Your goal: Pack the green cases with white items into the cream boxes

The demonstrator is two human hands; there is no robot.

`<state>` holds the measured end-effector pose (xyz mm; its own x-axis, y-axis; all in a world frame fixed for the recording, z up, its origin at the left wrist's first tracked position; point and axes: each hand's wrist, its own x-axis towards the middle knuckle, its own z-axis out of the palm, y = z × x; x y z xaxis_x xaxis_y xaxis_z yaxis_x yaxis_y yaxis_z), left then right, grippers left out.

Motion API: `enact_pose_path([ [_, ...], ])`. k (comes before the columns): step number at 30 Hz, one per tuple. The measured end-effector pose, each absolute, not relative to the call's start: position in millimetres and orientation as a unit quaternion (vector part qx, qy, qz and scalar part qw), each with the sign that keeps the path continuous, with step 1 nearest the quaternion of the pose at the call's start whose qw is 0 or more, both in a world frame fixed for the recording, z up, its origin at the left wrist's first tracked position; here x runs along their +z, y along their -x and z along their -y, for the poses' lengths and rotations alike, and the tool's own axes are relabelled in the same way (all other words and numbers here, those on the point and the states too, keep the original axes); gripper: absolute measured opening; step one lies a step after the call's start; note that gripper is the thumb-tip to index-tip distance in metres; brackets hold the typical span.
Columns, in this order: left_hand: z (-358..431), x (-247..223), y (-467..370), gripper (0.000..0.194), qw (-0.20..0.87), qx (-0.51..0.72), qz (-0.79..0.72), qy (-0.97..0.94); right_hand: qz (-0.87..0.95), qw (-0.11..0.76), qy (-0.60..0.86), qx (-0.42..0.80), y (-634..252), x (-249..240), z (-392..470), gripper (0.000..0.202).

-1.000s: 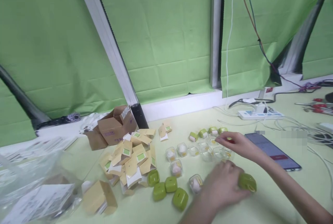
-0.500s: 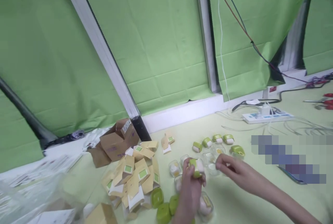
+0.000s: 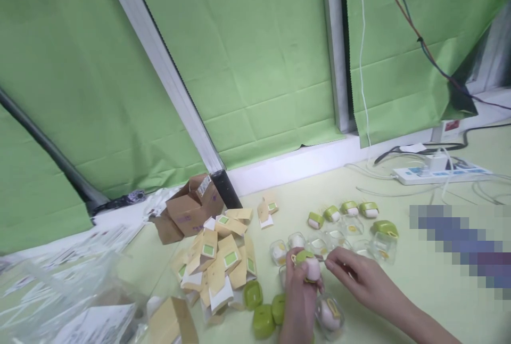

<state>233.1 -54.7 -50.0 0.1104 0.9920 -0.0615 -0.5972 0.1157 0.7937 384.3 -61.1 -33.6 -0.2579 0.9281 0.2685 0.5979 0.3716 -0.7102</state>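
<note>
My left hand (image 3: 297, 301) is closed around a small rounded case (image 3: 312, 269), white with a green cover and a small yellowish loop on its side. Close by on the right, my right hand (image 3: 361, 277) pinches a thin, dark, narrow piece, too small to name, whose tip meets the top of the case. Around both hands lie clear plastic shells (image 3: 278, 252), some with a white case inside. One such shell (image 3: 329, 314) with a white case sits below the hands. Green covers (image 3: 263, 321) rest left of my left wrist.
Folded tan cartons (image 3: 217, 275) with green squares lie heaped at the left, before an opened brown box (image 3: 191, 208). Several green-and-white cases (image 3: 350, 208) stand in a row behind the shells. A power strip (image 3: 443, 173) with cables is at the back right, and plastic bags (image 3: 72, 296) front left.
My right hand has moved from beside the clear shells to the case, with a thin piece in its fingers. The case has turned in my left hand. The camera view has shifted.
</note>
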Motion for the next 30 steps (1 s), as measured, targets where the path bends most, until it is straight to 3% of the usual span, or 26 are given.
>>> enact_pose_path([
  [6,62,-50,-236,0.044,0.692,0.559,-0.341,-0.303,0.799,0.339,0.472,0.154,-379,-43,66,0.026],
  [12,63,-42,-240,0.055,0.720,0.545,-0.308,-0.299,0.785,0.394,0.477,0.034,-377,-55,68,0.021],
  [17,65,-35,-240,0.065,0.724,0.541,-0.306,-0.299,0.767,0.402,0.486,0.119,-377,-51,69,0.021],
  [24,66,-33,-230,0.052,0.633,0.526,-0.405,-0.398,0.688,0.402,0.490,0.354,-368,-40,65,0.019],
  [30,60,-45,-234,0.061,0.624,0.504,-0.435,-0.409,0.675,0.423,0.484,0.363,-368,-49,53,0.024],
])
